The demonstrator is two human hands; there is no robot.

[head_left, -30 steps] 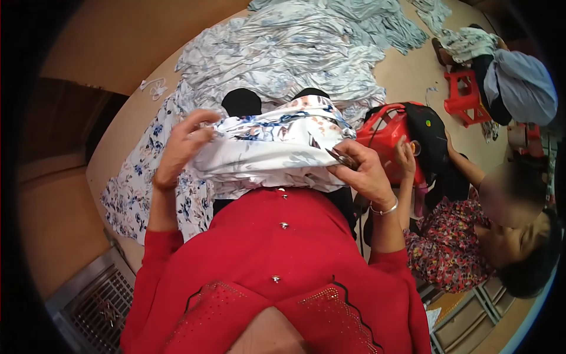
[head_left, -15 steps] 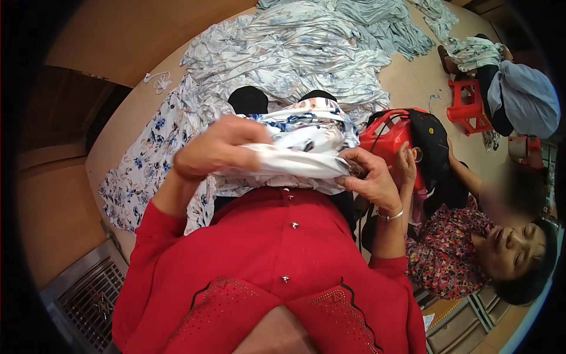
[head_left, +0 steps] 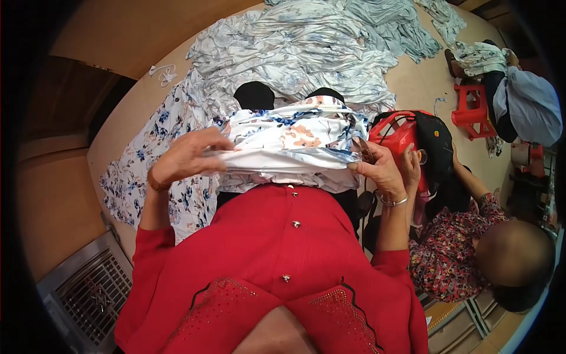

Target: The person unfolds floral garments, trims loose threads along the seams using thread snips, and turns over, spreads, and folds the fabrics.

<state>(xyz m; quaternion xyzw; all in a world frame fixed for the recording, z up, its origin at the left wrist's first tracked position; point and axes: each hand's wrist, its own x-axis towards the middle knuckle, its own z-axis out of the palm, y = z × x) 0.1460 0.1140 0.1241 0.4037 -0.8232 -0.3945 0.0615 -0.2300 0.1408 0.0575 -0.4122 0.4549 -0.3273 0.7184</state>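
White floral fabric [head_left: 300, 134] with blue and peach flowers lies across my lap, its pale folded edge stretched between my hands. My left hand [head_left: 190, 154] is at the left end of that edge, fingers above and thumb below, slightly blurred. At the right end, my right hand [head_left: 380, 170] pinches the edge between thumb and fingers. A small dark metal piece, perhaps thread snips [head_left: 364, 151], sticks up beside the right fingers; its grip is partly hidden.
More floral fabric [head_left: 141, 156] spreads over the floor at left and a large heap [head_left: 295, 50] lies ahead. At right are a red stool [head_left: 392, 131] with a black bag [head_left: 433, 144], a co-worker in a flowered top [head_left: 448, 251], another red stool [head_left: 471, 112] and a seated person [head_left: 525, 106].
My left hand has moved left along the fabric's edge. More of the printed face shows between my hands. My right hand keeps the right end, shifted slightly right.
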